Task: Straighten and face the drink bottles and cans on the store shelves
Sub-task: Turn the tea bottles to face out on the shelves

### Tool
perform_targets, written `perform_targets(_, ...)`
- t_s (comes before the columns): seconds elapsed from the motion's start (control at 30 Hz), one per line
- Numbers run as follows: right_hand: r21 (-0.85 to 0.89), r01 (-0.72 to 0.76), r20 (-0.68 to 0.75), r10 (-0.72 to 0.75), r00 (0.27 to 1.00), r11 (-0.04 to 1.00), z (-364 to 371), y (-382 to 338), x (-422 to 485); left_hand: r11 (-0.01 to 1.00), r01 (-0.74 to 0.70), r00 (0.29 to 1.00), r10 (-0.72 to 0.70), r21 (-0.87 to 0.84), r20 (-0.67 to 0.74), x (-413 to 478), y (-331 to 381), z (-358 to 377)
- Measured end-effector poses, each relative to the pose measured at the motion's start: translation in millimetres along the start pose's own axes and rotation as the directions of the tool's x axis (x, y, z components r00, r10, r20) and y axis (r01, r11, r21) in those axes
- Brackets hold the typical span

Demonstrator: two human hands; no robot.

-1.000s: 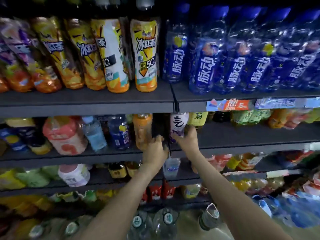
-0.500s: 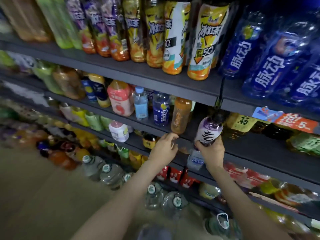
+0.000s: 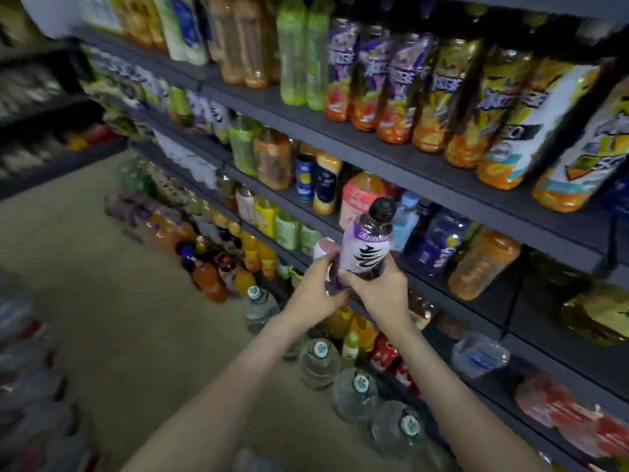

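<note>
A purple bottle (image 3: pixel 367 245) with a white label, black brush lettering and a black cap is held upright in front of the shelves. My right hand (image 3: pixel 379 289) grips its lower part from the right. My left hand (image 3: pixel 318 287) holds its base from the left, fingers curled round it. The bottle is off the shelf, out in the aisle side of the second shelf (image 3: pixel 425 277). Behind it stand a pale blue water bottle (image 3: pixel 406 219), a dark blue bottle (image 3: pixel 439 241) and an orange drink bottle (image 3: pixel 483 264).
The top shelf (image 3: pixel 374 137) carries tall yellow, purple and green bottles. Large water jugs (image 3: pixel 355 391) and orange soda bottles (image 3: pixel 209 282) stand on the floor along the shelf base. The beige aisle floor (image 3: pixel 102 318) opens to the left; another rack lies at the left edge.
The purple bottle has come off the second shelf and moved left. My left hand left the shelf edge and now holds the bottle's base. The view has swung left down the aisle.
</note>
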State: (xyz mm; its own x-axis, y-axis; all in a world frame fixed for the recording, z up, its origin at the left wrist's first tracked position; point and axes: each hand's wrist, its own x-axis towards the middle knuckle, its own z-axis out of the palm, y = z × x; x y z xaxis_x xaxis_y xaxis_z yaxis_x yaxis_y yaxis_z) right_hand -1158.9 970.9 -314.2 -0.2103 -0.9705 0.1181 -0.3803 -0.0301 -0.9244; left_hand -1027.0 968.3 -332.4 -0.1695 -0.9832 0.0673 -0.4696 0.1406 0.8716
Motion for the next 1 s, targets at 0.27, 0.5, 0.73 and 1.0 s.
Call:
perform_targets(0.27, 0.027, 0.071, 0.144, -0.074, 0.987, 0.997, 187.3, -103.4, 32.1, 0.997, 0.017, 0.982, -0.002, 0.076, -0.187, 23.8, -76.1, -198.5)
perform_targets(0.5, 0.098, 0.089, 0.235, -0.11, 0.966, 0.991, 295.6, -153.4, 75.8, 0.984, 0.029, 0.964, 0.018, 0.176, -0.264, 62.4, -124.5, -310.2)
perform_targets(0.73, 0.073, 0.003, 0.255, -0.021, 0.967, 0.997, 400.8, -148.0, 153.3, 0.955, 0.027, 0.964, 0.053, 0.294, -0.259, 143.9, -194.3, -375.9)
perform_targets(1.0, 0.14, -0.077, 0.141, 0.057, 0.988, 0.987, 503.5, -155.2, 249.8, 0.924, 0.004, 1.0, -0.01, 0.383, 0.016, 271.2, -262.5, -461.2)
